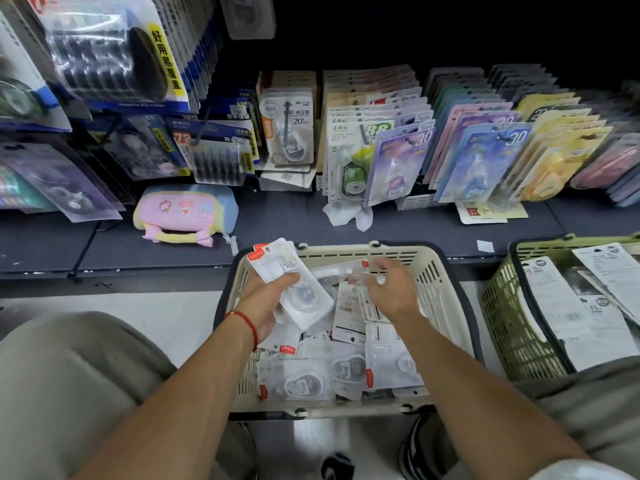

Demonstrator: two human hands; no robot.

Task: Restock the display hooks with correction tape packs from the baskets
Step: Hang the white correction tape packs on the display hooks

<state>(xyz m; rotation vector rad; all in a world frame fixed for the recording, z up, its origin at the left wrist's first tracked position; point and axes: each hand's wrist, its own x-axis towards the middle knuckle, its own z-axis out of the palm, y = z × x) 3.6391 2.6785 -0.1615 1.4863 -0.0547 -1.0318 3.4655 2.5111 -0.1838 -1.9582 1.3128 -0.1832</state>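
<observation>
Several correction tape packs (294, 282) pinched in left hand (266, 306); right hand (391, 289) spread over cream basket (429, 268), gathering; next, hanging on display hooks (204, 133).

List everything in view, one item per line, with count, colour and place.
Cream basket: one, on the floor, centre.
Correction tape packs: many, white with red tabs, inside it.
Green basket: one, right, holding white packs.
Displayed packs: many rows, pastel, on the dark shelf.
Pouch: one, pink and blue, on the shelf, left.
Left hand: grips a stack of packs; red string at the wrist.
Right hand: fingers spread over the packs.
</observation>
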